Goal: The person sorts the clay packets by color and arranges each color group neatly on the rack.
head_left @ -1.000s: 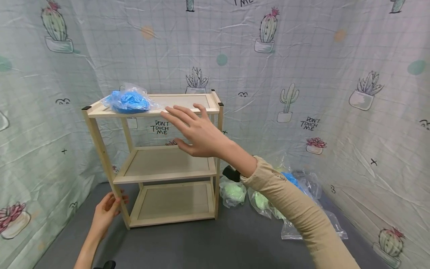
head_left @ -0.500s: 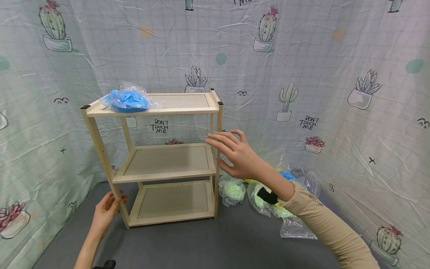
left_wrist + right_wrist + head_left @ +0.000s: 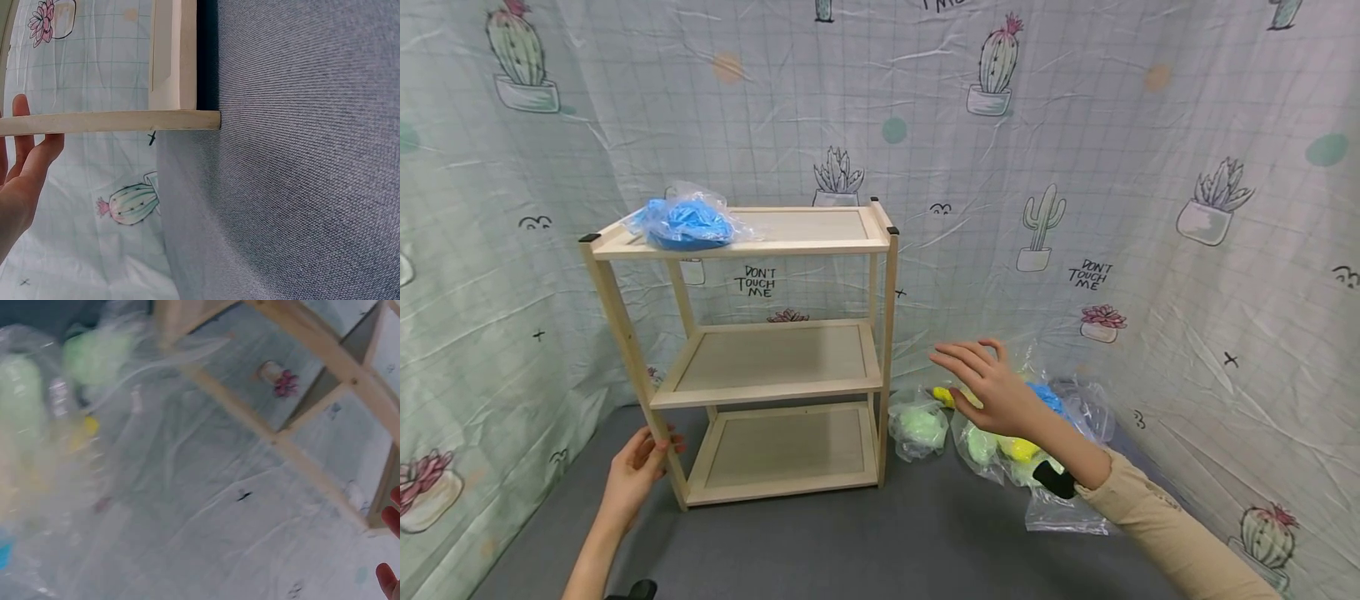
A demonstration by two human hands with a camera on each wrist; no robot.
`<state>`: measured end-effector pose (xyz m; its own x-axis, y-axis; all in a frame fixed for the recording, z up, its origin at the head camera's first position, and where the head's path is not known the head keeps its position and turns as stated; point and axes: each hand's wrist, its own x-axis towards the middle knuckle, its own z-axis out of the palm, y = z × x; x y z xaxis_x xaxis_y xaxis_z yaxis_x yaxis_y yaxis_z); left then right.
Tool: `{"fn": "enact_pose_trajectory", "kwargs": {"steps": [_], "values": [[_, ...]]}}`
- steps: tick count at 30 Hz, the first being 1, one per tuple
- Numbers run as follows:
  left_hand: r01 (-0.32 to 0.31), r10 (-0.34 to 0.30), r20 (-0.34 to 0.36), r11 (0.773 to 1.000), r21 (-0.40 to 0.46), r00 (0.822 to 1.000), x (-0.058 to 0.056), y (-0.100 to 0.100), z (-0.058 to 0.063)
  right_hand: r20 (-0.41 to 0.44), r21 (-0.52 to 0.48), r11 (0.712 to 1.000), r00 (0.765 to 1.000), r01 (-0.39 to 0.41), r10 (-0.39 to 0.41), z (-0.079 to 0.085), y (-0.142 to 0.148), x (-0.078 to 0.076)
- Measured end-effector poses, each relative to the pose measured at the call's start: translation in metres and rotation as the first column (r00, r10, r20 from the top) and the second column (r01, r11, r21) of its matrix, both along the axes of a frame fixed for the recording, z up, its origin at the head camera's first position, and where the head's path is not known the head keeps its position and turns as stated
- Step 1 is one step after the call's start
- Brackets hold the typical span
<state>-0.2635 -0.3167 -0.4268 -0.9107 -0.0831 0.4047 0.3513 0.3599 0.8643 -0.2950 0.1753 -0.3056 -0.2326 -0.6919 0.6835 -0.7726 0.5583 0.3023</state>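
A three-tier wooden shelf (image 3: pixel 767 393) stands on the dark grey surface, with black caps on its upper corners. Low on its front left post, my left hand (image 3: pixel 634 471) holds the wood between thumb and fingers. The left wrist view shows this post (image 3: pixel 112 122) with fingers on both sides of it. A clear plastic bag with something bright blue (image 3: pixel 692 223) inside lies at the left of the top tier. My right hand (image 3: pixel 992 392) is in the air right of the shelf, fingers extended and holding nothing. It overlaps a cluster of clear bags; only its fingertips (image 3: pixel 387 578) show in the right wrist view.
Right of the shelf lie several clear bags: a pale green one (image 3: pixel 922 427) by the post, another pale green one (image 3: pixel 981 446), yellow contents (image 3: pixel 1018 450) and a blue piece (image 3: pixel 1047 397). A cactus-print cloth (image 3: pixel 955 167) hangs around the back and sides.
My right hand has moved right and down from in front of the top tier to over the bags. My left hand stays on the post, and the blue bag has not moved.
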Motion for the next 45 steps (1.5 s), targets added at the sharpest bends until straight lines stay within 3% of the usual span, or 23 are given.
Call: {"fn": "enact_pose_trajectory", "kwargs": {"steps": [16, 29, 34, 41, 45], "values": [[0.058, -0.055, -0.034, 0.995, 0.085, 0.998, -0.002, -0.004, -0.002, 0.018, -0.001, 0.979, 0.979, 0.203, -0.203, -0.044, 0.106, -0.022], [0.062, -0.058, -0.038, 0.993, 0.096, 0.998, 0.000, -0.003, -0.002, 0.002, 0.106, 0.919, 0.924, 0.381, -0.383, -0.083, 0.164, -0.051], [0.065, -0.061, -0.044, 0.993, 0.099, 0.997, -0.001, -0.002, -0.003, 0.043, 0.184, 0.877, 0.888, 0.443, -0.458, -0.092, 0.175, -0.059], [0.085, -0.080, -0.050, 0.991, 0.104, 0.996, -0.003, -0.002, -0.004, 0.110, 0.359, 0.773, 0.798, 0.524, -0.592, -0.098, 0.182, -0.068], [0.075, -0.072, -0.040, 0.993, 0.089, 0.997, -0.002, -0.002, -0.004, 0.119, 0.417, 0.740, 0.775, 0.528, -0.620, -0.100, 0.186, -0.076]]}}
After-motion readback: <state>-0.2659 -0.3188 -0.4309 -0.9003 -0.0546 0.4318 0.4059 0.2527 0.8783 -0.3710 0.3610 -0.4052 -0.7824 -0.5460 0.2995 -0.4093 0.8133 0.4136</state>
